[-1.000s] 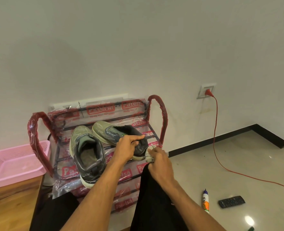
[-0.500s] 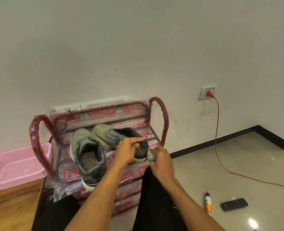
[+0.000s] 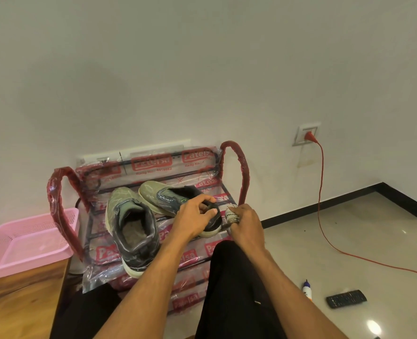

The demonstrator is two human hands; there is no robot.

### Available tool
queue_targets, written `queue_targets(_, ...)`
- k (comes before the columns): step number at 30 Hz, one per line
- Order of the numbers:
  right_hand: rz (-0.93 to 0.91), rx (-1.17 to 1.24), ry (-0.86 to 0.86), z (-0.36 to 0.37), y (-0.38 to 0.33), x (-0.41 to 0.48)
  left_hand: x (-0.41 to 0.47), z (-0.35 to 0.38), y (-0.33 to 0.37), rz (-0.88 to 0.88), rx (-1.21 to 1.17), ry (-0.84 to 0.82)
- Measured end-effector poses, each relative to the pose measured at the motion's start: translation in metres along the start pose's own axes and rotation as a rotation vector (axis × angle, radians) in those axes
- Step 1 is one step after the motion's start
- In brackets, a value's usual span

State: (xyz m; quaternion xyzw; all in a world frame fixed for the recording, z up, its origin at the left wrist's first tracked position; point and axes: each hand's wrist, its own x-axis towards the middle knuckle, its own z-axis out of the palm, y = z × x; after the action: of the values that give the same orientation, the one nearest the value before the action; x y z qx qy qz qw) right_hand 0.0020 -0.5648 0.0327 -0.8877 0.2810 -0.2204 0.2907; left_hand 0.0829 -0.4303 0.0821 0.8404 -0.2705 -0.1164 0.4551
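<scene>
My left hand (image 3: 194, 217) grips the heel of the sideways shoe (image 3: 168, 196); my right hand (image 3: 247, 222) clenches a rolled sock (image 3: 231, 214). A second shoe (image 3: 131, 231) crowds the rack (image 3: 241, 167) leftward; open floor (image 3: 349, 228) lies right.

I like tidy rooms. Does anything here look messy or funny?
Yes. The far shoe lies tipped on its side on the rack, which is wrapped in plastic packaging. A remote and a glue bottle lie on the floor.

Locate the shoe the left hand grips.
Head view, centre: the shoe lies on the plastic-wrapped rack, right of the other shoe; the left hand grips its heel.
</scene>
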Motion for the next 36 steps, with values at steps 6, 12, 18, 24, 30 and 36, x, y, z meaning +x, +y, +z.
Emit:
queue_targets(6, 0.055, 0.068, -0.034, 0.002, 0.004, -0.008, -0.003, 0.004, 0.015, 0.071, 0.291, 0.026)
queue_targets(12, 0.082, 0.104, -0.007, 0.001, 0.004, -0.012, -0.010, 0.004, 0.018, 0.219, 0.407, -0.051)
queue_targets(18, 0.133, 0.132, 0.013, -0.005, 0.006, -0.013, -0.023, -0.011, 0.015, 0.360, 0.525, -0.129)
queue_targets(24, 0.096, 0.157, -0.007, -0.001, -0.002, -0.020, -0.047, -0.028, 0.024, 0.332, 0.778, -0.155)
queue_targets(30, -0.101, 0.151, -0.125, 0.003, -0.017, -0.026, -0.048, -0.019, 0.038, 0.041, 0.654, -0.140)
queue_targets(36, -0.115, 0.181, -0.138, 0.006, -0.019, -0.031, -0.036, 0.008, 0.019, -0.050, 0.802, -0.111)
